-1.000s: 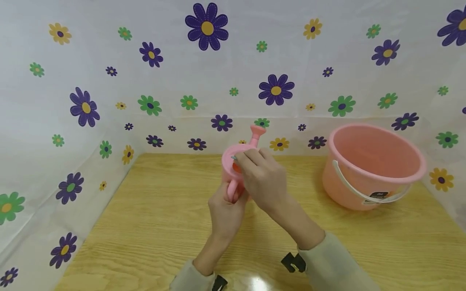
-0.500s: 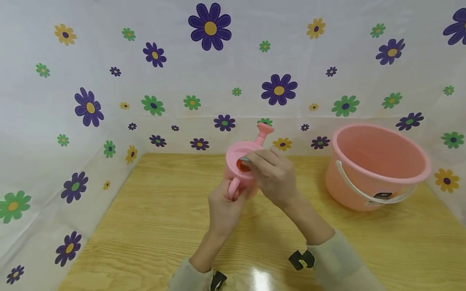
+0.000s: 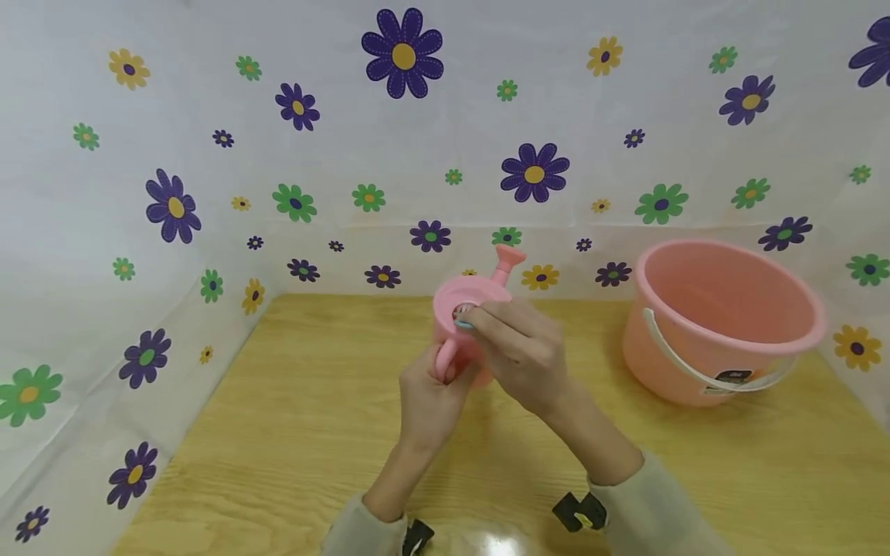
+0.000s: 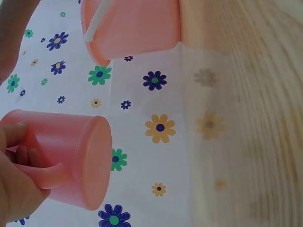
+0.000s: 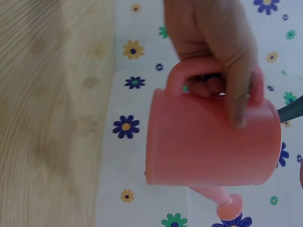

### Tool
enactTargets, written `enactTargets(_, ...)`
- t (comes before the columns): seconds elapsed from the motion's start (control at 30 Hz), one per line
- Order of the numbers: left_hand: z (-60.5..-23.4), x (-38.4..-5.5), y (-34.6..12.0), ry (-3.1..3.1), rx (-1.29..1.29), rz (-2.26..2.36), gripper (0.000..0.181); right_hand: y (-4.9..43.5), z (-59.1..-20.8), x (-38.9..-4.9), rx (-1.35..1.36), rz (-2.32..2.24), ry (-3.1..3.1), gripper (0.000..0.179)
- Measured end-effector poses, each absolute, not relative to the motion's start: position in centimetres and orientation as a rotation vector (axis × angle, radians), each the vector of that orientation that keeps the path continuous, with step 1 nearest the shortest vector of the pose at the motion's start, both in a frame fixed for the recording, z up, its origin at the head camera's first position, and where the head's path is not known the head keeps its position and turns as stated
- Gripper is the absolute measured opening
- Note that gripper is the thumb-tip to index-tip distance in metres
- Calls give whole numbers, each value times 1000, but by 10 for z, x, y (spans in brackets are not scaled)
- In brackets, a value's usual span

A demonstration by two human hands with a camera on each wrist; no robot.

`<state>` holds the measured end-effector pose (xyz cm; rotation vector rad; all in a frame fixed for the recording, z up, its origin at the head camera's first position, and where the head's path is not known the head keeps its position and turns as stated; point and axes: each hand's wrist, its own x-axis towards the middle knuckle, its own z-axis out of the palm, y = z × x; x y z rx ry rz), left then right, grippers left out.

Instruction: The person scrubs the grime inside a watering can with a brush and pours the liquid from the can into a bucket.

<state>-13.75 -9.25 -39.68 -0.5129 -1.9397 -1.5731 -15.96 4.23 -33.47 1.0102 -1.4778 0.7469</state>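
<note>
A pink watering can is held up off the table, its spout toward the back wall. My left hand grips the can's handle, fingers curled through the loop, also seen in the left wrist view on the handle. Over the can's top opening, my right hand pinches a thin blue-green stick-like tool; its kind cannot be told. In the right wrist view the tool's dark teal shaft reaches the can's top edge. Something whitish and pink shows in the opening; its far end is hidden.
A pink bucket with a white bail handle stands on the wooden table at the right. A white sheet with printed flowers hangs behind and along the left side.
The can has shifted slightly right in the head view and dipped a little lately. The tool's tip has moved down across the opening, where whitish-pink now shows instead of orange-red.
</note>
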Motion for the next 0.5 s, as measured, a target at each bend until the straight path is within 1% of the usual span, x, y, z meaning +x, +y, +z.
enactTargets(0.1, -395, -137, -93, -1951, -524, -1571, 34, 46, -335, -158, 1001, 864, -1467, 12)
enactTargets(0.17, -394, -137, -93, -1955, -522, -1573, 36, 49, -335, -156, 969, 956, -1492, 15)
enactTargets(0.33, -397, -137, -92, -1953, -536, -1579, 39, 53, -339, -148, 781, 1177, -1563, 20)
enactTargets(0.5, -399, -136, -91, -1964, -573, -1551, 43, 54, -342, -140, 672, 1238, -1569, 14)
